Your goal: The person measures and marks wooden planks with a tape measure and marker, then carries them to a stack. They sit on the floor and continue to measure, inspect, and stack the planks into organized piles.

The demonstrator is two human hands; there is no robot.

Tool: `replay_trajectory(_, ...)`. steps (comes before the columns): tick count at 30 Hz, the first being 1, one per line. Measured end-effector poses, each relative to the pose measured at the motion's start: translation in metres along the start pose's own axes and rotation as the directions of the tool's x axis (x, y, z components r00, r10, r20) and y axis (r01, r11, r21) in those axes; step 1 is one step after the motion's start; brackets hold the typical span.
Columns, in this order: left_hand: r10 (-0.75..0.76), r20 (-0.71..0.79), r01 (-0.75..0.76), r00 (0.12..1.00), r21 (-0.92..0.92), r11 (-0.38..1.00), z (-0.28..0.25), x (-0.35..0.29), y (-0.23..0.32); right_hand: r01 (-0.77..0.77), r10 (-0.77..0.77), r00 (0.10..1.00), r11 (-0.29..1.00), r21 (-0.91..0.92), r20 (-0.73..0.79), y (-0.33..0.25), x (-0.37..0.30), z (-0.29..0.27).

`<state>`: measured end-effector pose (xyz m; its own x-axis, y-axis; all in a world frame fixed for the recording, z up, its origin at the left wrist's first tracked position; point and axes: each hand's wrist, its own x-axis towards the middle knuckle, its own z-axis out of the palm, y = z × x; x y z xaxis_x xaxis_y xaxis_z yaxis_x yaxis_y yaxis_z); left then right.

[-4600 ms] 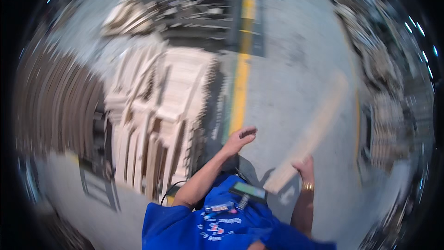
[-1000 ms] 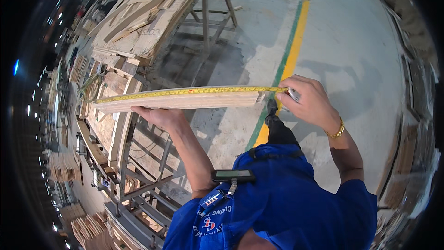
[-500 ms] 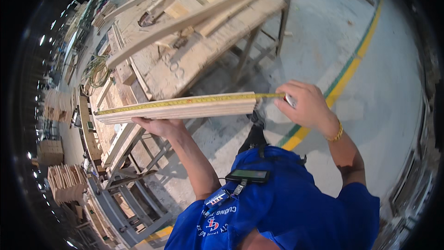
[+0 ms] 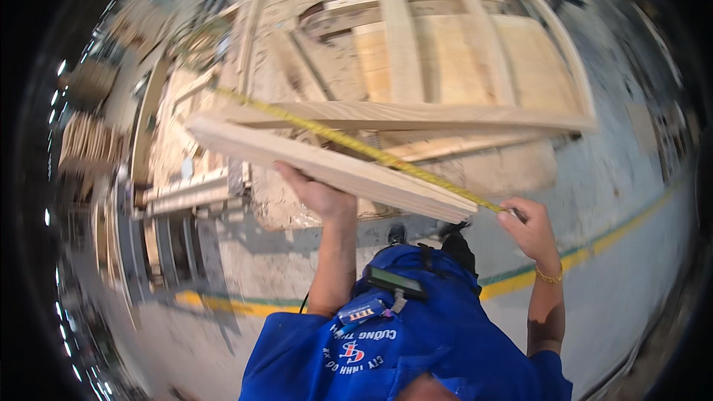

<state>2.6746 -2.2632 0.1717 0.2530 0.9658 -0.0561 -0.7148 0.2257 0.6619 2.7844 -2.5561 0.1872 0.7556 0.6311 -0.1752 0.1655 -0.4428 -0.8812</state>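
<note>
A bundle of pale wooden slats point(image 4: 334, 167) slants across the middle, its right end lower and nearer me. My left hand point(image 4: 321, 194) is closed around its near side, fingers hidden beneath the wood. The yellow blade of a tape measure point(image 4: 356, 145) runs out over the bundle. Its far left tip stands off the wood, beyond the slats' left end, while its right part passes close along their upper edge. Beyond the slats' right end, my right hand point(image 4: 529, 227) grips the tape measure, whose case is mostly covered by the fingers.
Ahead stands a wooden worktable point(image 4: 520, 167) bearing a curved wooden frame point(image 4: 405, 44) with crosspieces. A grey metal rack point(image 4: 156, 245) is at the left, with stacked wooden pieces point(image 4: 90, 145) farther off. A yellow and green line point(image 4: 587, 252) crosses the floor.
The view has turned toward the worktable. The slats now tilt down to the right, and the blade's left end has come away from them. Both hands keep their hold.
</note>
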Motion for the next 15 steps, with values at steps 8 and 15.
replay_trajectory(8, 0.253, -0.439, -0.2, 0.862, 0.164, 0.966, 0.004, -0.044, -0.062, -0.041, -0.051, 0.949, 0.958, 0.283, 0.31, 0.023, 0.121, -0.077)
replay_trajectory(15, 0.256, -0.261, -0.188, 0.931, 0.259, 0.948, -0.039, -0.048, -0.077, -0.088, -0.039, 0.946, 0.925, 0.369, 0.323, 0.035, 0.17, -0.086)
